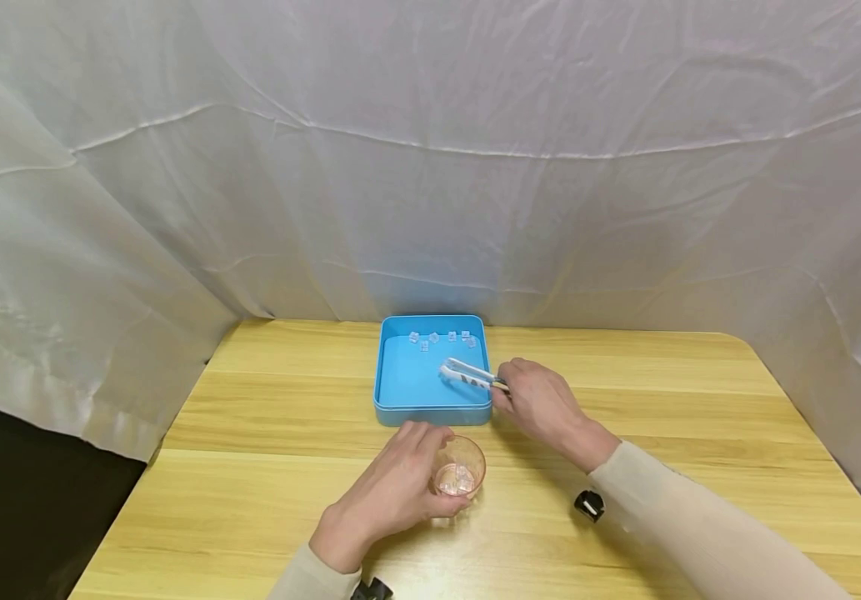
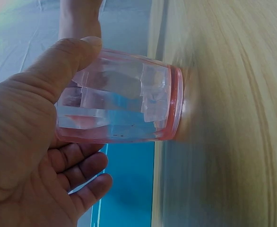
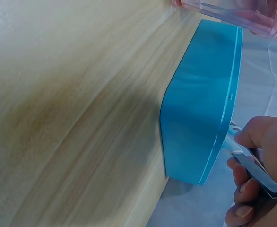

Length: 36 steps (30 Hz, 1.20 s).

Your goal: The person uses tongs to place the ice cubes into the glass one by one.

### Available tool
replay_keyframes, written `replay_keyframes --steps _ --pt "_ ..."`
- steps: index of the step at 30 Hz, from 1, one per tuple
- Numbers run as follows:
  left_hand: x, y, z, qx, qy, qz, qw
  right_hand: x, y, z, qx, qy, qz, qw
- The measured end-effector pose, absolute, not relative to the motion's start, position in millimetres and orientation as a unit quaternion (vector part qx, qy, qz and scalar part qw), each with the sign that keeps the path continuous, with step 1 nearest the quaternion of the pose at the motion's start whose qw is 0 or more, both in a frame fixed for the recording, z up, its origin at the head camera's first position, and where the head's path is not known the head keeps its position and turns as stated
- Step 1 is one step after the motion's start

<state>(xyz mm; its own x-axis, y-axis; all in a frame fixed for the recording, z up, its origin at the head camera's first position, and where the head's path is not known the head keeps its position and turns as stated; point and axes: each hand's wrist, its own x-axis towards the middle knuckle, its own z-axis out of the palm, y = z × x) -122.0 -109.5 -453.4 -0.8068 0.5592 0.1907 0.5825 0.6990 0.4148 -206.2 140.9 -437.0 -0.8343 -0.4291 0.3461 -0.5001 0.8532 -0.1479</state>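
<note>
My left hand [image 1: 394,487] grips a clear pinkish cup [image 1: 474,457] standing upright on the table, thumb on the near side and fingers on the far side. Several clear cubes [image 2: 153,98] lie at the cup's bottom. At the right edge of a blue square box [image 1: 433,415], my right hand [image 1: 544,410] holds a pair of tongs [image 3: 259,176]. Their white-tipped arms [image 1: 468,377] reach over the box's inside; whether a cube is between the tips, I cannot tell. More clear cubes [image 1: 453,337] lie along the far side of the box floor.
The box stands near the back edge of the wooden table [image 1: 287,383], just beyond the cup. A pale curtain [image 1: 430,208] hangs behind the table and along its sides. Black wrist devices [image 1: 590,505] sit at both sleeves.
</note>
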Motion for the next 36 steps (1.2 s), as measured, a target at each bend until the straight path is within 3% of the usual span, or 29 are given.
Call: replay_keyframes --steps 36 --pt "-123.0 -110.3 -452.7 -0.305 -0.92 -0.245 0.021 -168.2 160.1 -402.7 0.282 -0.923 0.155 0.211"
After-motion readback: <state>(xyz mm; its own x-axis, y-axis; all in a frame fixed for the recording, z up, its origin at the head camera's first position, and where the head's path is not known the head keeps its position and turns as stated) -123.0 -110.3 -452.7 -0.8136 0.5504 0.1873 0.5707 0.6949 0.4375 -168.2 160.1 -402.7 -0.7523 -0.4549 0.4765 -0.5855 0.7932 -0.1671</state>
